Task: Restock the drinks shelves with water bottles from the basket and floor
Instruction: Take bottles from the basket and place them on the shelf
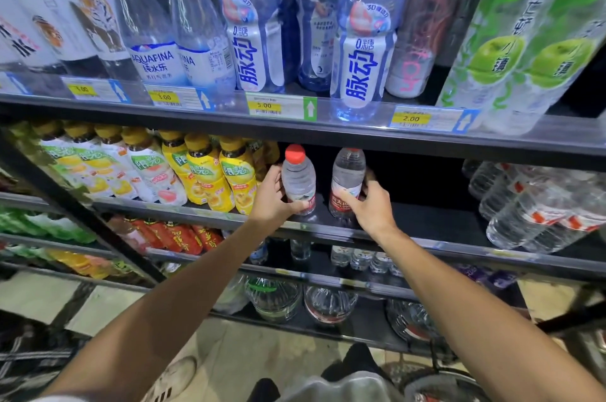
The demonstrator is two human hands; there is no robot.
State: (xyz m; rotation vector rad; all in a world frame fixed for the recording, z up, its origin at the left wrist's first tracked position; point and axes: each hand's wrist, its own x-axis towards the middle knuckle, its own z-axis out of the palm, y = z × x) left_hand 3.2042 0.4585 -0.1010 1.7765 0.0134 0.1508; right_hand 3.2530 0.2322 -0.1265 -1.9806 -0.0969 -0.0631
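Observation:
Two small water bottles with red caps and red labels stand upright on the dark middle shelf (426, 221). My left hand (273, 196) grips the left bottle (297, 177) around its lower body, thumb across the front. My right hand (372, 204) grips the right bottle (347, 175) near its label. Behind both bottles the shelf is dark. Further right on the same shelf stands a group of larger water bottles (537, 204). The basket is partly visible at the bottom right (439, 385).
Yellow-capped juice bottles (210, 172) fill the shelf left of my left hand. Above, a shelf holds tall bottles behind price tags (280, 106). Lower shelves carry small and large water bottles (328, 303). A black diagonal frame bar (82, 214) crosses the left side.

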